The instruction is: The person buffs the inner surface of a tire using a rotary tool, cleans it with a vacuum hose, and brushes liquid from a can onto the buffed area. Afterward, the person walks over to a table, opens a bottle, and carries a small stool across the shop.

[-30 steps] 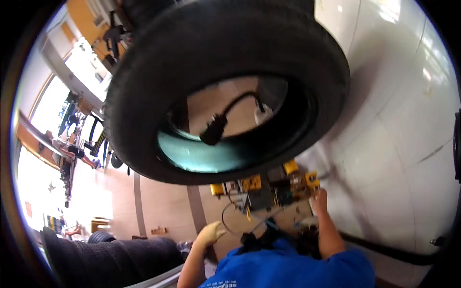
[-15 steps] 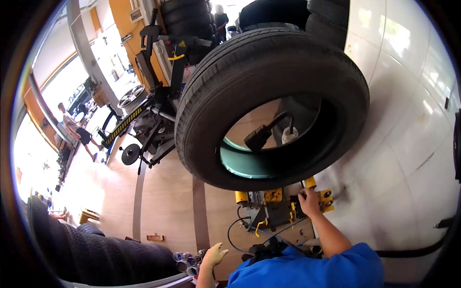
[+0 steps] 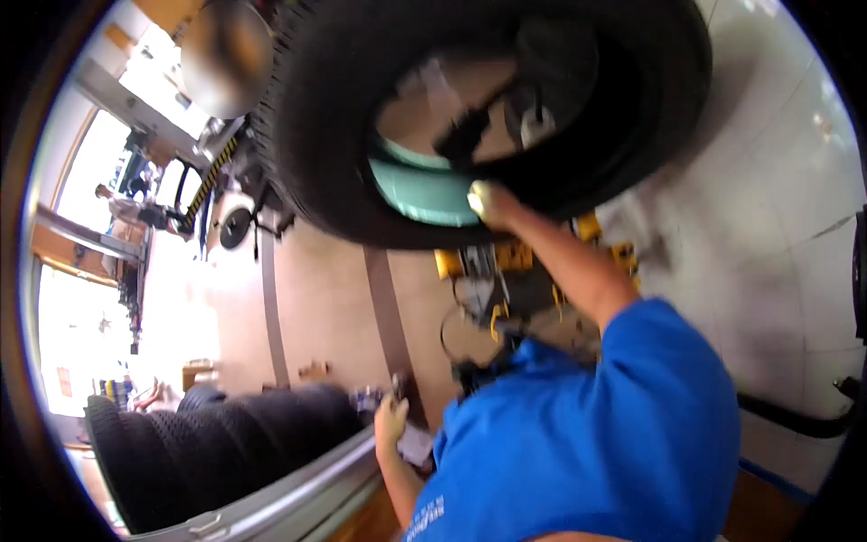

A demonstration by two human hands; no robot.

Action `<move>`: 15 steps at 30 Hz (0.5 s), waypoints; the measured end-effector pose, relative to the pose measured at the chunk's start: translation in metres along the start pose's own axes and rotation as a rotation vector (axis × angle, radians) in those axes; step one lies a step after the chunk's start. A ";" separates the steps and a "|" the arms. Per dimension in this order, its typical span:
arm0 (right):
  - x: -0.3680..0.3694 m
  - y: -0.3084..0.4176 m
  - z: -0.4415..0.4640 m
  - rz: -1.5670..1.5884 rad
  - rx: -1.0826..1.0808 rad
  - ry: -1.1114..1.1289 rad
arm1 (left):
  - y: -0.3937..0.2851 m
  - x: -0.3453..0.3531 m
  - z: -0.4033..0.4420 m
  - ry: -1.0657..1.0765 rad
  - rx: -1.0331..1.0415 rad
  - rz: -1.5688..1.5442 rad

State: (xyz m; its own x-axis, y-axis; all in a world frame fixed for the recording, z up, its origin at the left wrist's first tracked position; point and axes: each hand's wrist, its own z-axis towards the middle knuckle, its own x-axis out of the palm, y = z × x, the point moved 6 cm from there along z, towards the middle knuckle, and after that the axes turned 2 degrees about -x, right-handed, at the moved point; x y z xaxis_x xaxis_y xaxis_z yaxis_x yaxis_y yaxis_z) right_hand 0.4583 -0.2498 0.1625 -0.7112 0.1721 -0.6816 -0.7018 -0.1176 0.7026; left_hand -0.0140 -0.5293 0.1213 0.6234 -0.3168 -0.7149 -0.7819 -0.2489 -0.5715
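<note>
Right hand at the lower rim of a car tire, its grip unclear

From my end of the head camera, I have the car tire (image 3: 316, 144) filling the upper middle, its top cut off by the view's edge. The right hand (image 3: 494, 208) is curled at the lower edge of the tire's opening; a pale patch shows at its fingers, too blurred for me to say whether they grasp anything or press the rubber. A dark corded fitting (image 3: 462, 137) hangs in the opening, above the brightly lit inner lining. Below the tire, the right forearm covers part of a machine with yellow blocks (image 3: 516, 257).

The left hand (image 3: 390, 421) is bent near the right end of a tire row (image 3: 235, 438), beside a metal ledge (image 3: 280, 506). Something small and dark shows at its fingers; I cannot tell whether it is held. The ledge's near end runs out of view.
</note>
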 end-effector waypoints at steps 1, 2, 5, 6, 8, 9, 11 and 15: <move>0.019 -0.018 0.021 -0.029 -0.148 0.001 | -0.008 -0.001 -0.008 -0.003 -0.080 -0.032; 0.027 -0.022 0.034 0.047 -0.033 0.122 | 0.001 0.005 -0.012 0.010 -0.119 -0.044; 0.066 -0.031 0.064 0.081 0.091 0.367 | -0.008 0.011 -0.025 0.026 -0.190 -0.066; 0.079 -0.030 0.075 0.031 0.046 0.386 | 0.005 0.016 -0.024 0.021 -0.222 -0.056; 0.098 -0.019 0.092 -0.009 -0.009 0.416 | 0.016 0.022 -0.030 0.006 -0.270 -0.047; 0.105 -0.018 0.099 0.120 0.107 0.399 | 0.016 0.026 -0.033 0.017 -0.307 -0.076; 0.107 -0.002 0.105 0.254 0.218 0.393 | 0.025 0.033 -0.042 0.022 -0.356 -0.108; 0.101 0.028 0.126 0.168 0.183 0.229 | 0.012 0.045 -0.061 -0.008 -0.446 -0.183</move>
State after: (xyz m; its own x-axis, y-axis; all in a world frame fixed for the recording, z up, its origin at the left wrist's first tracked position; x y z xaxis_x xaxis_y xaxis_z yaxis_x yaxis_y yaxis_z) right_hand 0.3718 -0.1122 0.1391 -0.8218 -0.0612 -0.5665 -0.5695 0.0551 0.8202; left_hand 0.0041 -0.6027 0.1069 0.7491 -0.2244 -0.6232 -0.5837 -0.6685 -0.4609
